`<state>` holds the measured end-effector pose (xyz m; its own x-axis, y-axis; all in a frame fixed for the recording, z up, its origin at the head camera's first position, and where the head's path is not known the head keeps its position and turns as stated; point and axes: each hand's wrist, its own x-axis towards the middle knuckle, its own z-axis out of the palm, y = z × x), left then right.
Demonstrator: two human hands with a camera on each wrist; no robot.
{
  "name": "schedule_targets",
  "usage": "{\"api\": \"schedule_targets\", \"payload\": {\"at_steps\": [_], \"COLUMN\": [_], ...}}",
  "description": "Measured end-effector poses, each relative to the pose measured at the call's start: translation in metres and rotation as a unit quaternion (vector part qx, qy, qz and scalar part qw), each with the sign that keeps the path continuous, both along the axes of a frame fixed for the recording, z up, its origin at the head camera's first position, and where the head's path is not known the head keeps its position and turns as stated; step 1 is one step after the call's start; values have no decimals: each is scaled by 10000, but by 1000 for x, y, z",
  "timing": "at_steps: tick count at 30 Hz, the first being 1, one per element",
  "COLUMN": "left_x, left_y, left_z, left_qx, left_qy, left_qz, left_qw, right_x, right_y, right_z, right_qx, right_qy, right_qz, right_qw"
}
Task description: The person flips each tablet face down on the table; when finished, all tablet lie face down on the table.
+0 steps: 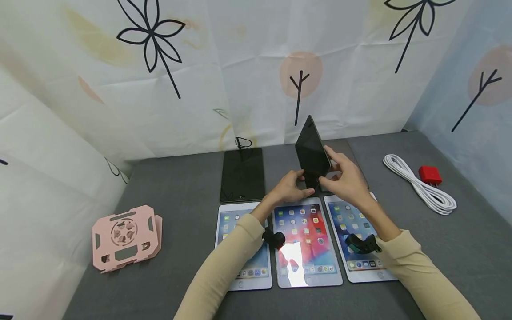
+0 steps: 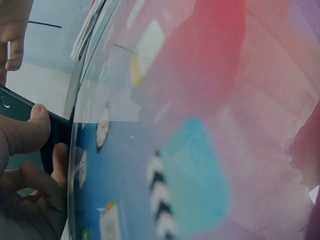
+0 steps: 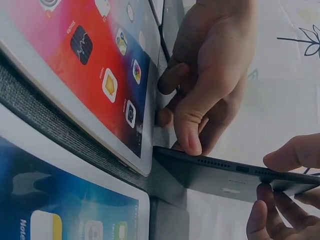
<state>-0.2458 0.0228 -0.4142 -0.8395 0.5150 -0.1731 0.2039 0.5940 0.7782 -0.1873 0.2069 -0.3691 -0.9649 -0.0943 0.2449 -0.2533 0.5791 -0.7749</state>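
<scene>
Table [image 1: 188,186]: grey-topped, running back to hanging cloth [image 1: 248,80] printed with plants.
White tablets [image 1: 316,249]: three in a row on the near side, flat, screens lit.
Pink stand [image 1: 126,238]: lying well apart, off to the left.
Left hand [image 1: 289,189]: just past the middle white tablet; I see bent fingers, thumb and forefinger nearly closed at the lower near corner of the raised tablet [image 1: 312,151].
Right hand [image 1: 347,178]: narrow pinch higher up, thumb on the screen side, fingers behind.
Raised tablet: black, tipped up steeply between both hands, screen facing left. I can't tell whether its lower edge touches down. I judge the step in hand to be adjusting how it sits; the next move seems to call for an even hold at both corners while its tilt is controlled.
Cable [image 1: 420,184]: white, coiled, near the red charger [image 1: 430,174] on the right.
Flat tablet [image 1: 242,178]: black, screen dark, left of the raised one.
</scene>
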Motion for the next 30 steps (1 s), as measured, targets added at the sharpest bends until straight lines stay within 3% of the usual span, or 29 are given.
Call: {"api": "schedule_targets", "payload": {"at_steps": [5,13,16,20,23,30], "left_x": [0,-4,-3,-1,1,4], "left_y": [-11,-26,-27,-28,-28,-27], "left_z": [4,16,24,35,41,45], "left_qx": [843,1894,2061,1923,1869,1847], "left_qy": [-915,-1252,-1013,-395,-128,115], "left_qz": [-158,-359,-211,-20,-39,-145], "left_qw": [9921,9732,9730,9805,9823,9826], "right_x": [-1,-1,-2,-2,-3,-6], "right_y": [-3,-9,-10,-11,-12,-11], "right_z": [0,1,0,-1,-3,-18], "right_qx": [-37,-64,-92,-122,-80,91], "right_qy": [72,40,56,17,0,-146], "right_qz": [16,137,157,190,258,604], "right_qw": [10000,9999,9998,9997,9996,9980]}}
